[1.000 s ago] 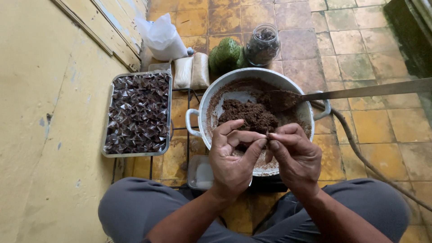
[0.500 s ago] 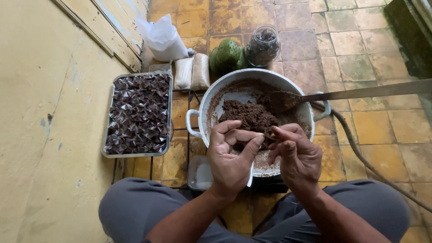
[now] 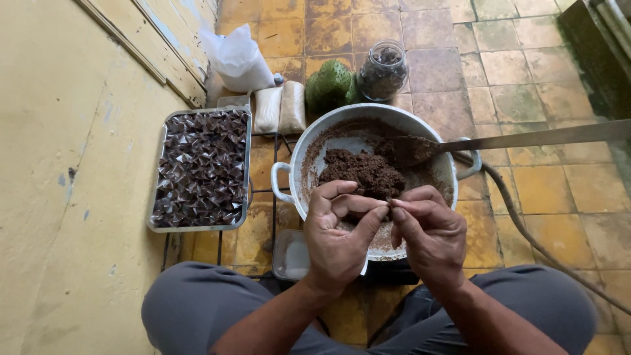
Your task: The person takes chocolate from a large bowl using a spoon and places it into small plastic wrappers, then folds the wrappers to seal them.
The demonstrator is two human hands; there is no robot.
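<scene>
Head view | left hand (image 3: 338,233) and right hand (image 3: 427,233) meet over pot (image 3: 302,154) | fingers pinched together, contents hidden

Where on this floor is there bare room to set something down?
Open tiles lie right of the white pot, past the cord, and beyond the glass jar. Crowded: between the tray of dark wrapped pieces and pot, and around the packets and white bag.
</scene>
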